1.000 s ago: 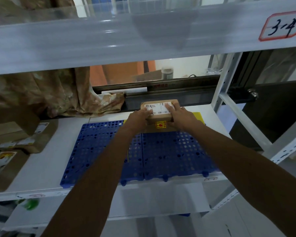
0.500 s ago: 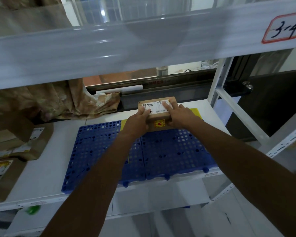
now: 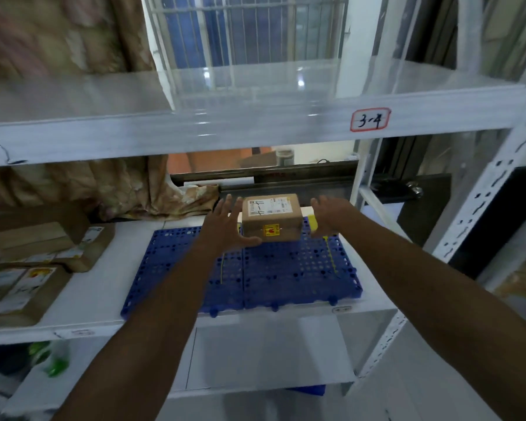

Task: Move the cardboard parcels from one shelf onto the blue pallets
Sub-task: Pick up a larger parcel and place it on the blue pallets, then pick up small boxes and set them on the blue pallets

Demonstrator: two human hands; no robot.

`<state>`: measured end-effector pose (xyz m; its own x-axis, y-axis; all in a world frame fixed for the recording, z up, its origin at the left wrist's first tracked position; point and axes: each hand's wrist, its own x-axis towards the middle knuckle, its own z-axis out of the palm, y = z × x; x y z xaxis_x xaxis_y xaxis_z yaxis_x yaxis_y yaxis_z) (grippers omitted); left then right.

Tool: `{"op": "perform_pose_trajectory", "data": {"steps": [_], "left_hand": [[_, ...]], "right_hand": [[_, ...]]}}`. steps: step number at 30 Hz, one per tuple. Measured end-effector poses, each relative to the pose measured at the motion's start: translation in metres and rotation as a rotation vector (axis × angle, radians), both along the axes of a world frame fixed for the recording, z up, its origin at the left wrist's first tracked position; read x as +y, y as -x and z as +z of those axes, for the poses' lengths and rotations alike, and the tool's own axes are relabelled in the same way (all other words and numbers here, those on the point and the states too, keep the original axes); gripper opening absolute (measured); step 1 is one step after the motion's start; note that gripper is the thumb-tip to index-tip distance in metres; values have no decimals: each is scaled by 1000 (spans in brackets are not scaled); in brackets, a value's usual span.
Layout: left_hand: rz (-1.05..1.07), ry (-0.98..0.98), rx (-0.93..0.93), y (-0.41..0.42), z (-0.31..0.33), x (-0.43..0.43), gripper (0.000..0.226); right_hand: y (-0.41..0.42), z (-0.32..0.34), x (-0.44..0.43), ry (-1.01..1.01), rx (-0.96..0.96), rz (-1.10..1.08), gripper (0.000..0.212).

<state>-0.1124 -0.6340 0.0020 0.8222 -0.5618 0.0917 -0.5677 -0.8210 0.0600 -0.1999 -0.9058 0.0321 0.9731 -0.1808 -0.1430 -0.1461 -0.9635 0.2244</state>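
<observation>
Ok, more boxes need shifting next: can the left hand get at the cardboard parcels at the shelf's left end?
Probably yes. The left hand is open, and those parcels lie uncovered on the same shelf, with only bare white board between.

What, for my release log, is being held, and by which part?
Nothing is held: the left hand and right hand are open beside the parcel, which sits on the blue pallet.

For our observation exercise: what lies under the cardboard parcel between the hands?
The back edge of the blue pallets, with a yellow sheet showing beside the parcel on the right. The parcel itself covers whatever is directly beneath it.
</observation>
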Motion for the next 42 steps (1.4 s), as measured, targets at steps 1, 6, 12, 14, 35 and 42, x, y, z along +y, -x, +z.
{"op": "perform_pose_trajectory", "data": {"steps": [1, 6, 12, 14, 35, 42], "left_hand": [[10, 3, 5, 10, 4, 1, 125], [113, 59, 65, 68, 20, 0, 128], [154, 65, 113, 145, 41, 28, 131], [206, 76, 139, 164, 53, 49, 130], [809, 115, 92, 314, 109, 394, 115], [824, 112, 145, 287, 87, 518, 119]], "right_hand": [[11, 4, -2, 23, 12, 9, 103], [74, 28, -7, 47, 8, 32, 98], [133, 51, 13, -6, -64, 134, 77], [143, 58, 31, -63, -88, 185, 88], [144, 99, 394, -49, -196, 800, 78], [112, 83, 525, -59, -136, 796, 77]]}}
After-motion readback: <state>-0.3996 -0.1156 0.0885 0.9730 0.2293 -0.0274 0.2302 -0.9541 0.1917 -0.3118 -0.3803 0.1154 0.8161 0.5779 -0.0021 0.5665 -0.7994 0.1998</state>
